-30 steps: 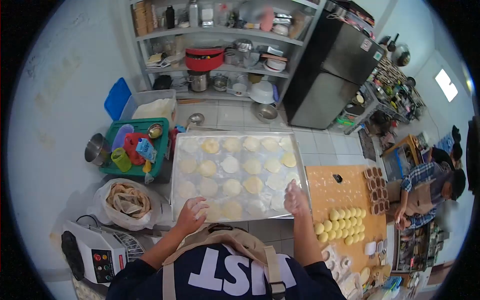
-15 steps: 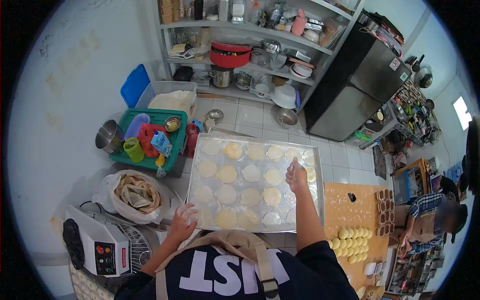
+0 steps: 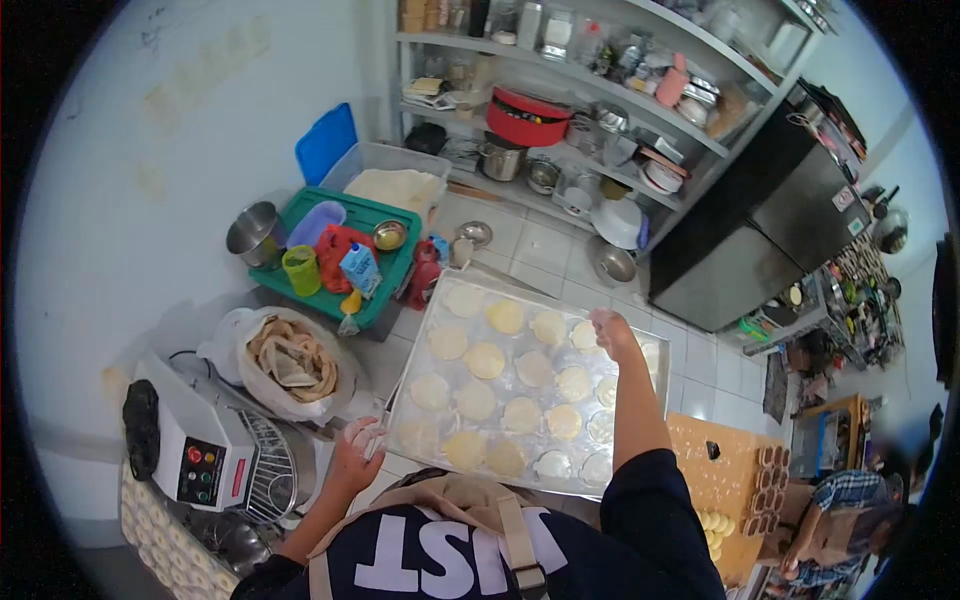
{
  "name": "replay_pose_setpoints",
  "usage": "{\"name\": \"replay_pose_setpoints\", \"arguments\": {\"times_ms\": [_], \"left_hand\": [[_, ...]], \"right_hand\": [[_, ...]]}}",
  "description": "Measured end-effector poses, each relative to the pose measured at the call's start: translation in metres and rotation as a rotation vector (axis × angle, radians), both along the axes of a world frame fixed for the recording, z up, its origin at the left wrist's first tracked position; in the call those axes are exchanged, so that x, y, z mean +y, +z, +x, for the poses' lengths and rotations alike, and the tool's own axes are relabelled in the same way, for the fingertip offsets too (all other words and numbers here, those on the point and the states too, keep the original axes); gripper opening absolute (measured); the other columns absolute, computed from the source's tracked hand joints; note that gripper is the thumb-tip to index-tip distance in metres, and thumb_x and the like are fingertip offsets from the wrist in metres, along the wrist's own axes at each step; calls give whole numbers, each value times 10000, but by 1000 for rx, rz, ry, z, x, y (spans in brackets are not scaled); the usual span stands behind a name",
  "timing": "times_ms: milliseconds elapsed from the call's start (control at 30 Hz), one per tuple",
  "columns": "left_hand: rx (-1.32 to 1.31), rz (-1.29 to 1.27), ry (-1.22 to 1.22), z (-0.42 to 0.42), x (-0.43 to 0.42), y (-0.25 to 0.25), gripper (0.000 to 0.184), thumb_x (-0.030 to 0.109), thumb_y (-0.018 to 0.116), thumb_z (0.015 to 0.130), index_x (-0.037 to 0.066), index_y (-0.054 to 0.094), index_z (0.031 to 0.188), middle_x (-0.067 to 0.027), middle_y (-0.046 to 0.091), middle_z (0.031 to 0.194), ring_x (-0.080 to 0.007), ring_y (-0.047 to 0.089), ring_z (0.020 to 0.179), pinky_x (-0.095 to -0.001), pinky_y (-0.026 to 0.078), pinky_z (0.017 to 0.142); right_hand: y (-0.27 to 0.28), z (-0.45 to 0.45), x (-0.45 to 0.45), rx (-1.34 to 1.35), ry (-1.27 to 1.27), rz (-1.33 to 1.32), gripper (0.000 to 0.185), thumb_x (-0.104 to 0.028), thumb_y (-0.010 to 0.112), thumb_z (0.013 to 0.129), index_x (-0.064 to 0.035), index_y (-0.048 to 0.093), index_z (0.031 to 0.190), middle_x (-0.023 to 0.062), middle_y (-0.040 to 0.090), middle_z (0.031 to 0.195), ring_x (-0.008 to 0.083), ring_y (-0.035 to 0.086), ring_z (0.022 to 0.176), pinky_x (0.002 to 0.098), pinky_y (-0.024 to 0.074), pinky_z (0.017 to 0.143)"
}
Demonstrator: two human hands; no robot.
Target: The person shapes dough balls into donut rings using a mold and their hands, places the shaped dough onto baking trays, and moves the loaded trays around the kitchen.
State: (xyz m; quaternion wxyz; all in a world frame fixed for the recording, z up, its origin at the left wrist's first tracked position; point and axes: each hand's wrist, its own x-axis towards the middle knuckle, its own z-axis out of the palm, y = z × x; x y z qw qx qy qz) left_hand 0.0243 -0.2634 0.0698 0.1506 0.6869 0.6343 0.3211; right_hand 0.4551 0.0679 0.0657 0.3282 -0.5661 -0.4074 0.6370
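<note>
A large metal tray (image 3: 490, 290) lies in front of me, bearing rows of thin, flat pale dough rounds (image 3: 485, 360), some yellower than others. My right hand (image 3: 612, 332) reaches across to its far right part, fingers curled together above the rounds there. Whatever those fingers pinch, if anything, is hidden. Just outside the near left edge is my left hand (image 3: 361, 443), its floury fingers loosely bent and apart, with nothing visible in them. My right forearm covers some of the rounds on that side.
Left stand a mixer (image 3: 205, 440), a bag-lined container (image 3: 292, 365) and a green lid (image 3: 300, 203) holding bowls and a carton. Shelves (image 3: 570, 70) and a fridge (image 3: 750, 210) are behind. Right, a wooden table (image 3: 690, 450) holds dough balls (image 3: 715, 525); a person (image 3: 835, 520) stands beyond.
My view has turned, so the tray appears tilted and shifted right. My right hand stays over the tray's far right part, fingers still curled. My left hand has drawn slightly away from the near left edge.
</note>
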Motion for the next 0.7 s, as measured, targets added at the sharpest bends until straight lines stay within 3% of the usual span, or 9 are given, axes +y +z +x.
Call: {"name": "replay_pose_setpoints", "arguments": {"times_ms": [33,133,233,333,433,533,600,700], "left_hand": [[-15,16,20,-4,-6,-1,267,102,628,732,78,603,997,-131,525,1152,-331,482,1069,-423,387,916],[-41,37,92,-13,-24,-4,253,86,633,731,76,600,982,-141,530,1142,-334,488,1066,-418,392,914],[-24,-7,176,-19,-40,0,240,81,638,732,75,599,968,-148,538,1133,-334,492,1069,-418,394,914],[-16,-19,233,-22,-54,-2,233,82,641,729,74,601,958,-149,545,1126,-330,500,1070,-421,396,911],[-56,-5,255,-22,-61,-2,229,86,644,726,75,603,951,-145,552,1119,-329,510,1063,-424,406,900],[-27,8,256,-26,-66,-15,227,93,646,726,75,604,948,-144,554,1114,-330,518,1049,-420,415,887],[58,33,233,-32,-70,-25,230,100,647,726,76,603,951,-145,555,1111,-331,520,1043,-420,416,882],[-69,32,280,-29,-70,-18,237,104,645,728,80,601,959,-146,554,1112,-328,517,1045,-420,407,890]], "right_hand": [[-7,-18,6,-77,92,95,85,-181,595,807,-104,564,792,-40,474,634,60,318,434,207,229,390],[2,-65,24,-214,319,51,162,-207,604,806,-67,597,887,7,558,714,62,370,484,235,282,420],[8,-114,37,-455,298,59,193,-195,597,810,-39,617,923,61,610,814,70,430,541,259,329,449],[11,-166,44,-751,344,306,172,-150,575,811,-22,633,911,72,620,780,91,481,568,262,353,448],[3,-201,45,-344,532,341,178,-135,553,811,6,634,885,93,624,718,128,528,578,286,383,446],[-8,-220,53,-328,546,212,216,-170,548,810,12,632,891,106,637,710,157,566,618,321,416,485],[-50,-215,76,-602,622,567,204,-152,532,811,3,637,891,106,650,742,159,583,644,328,430,501],[-56,-226,79,-898,469,752,189,-98,500,806,-2,643,883,112,656,750,157,594,635,311,447,512]]}}
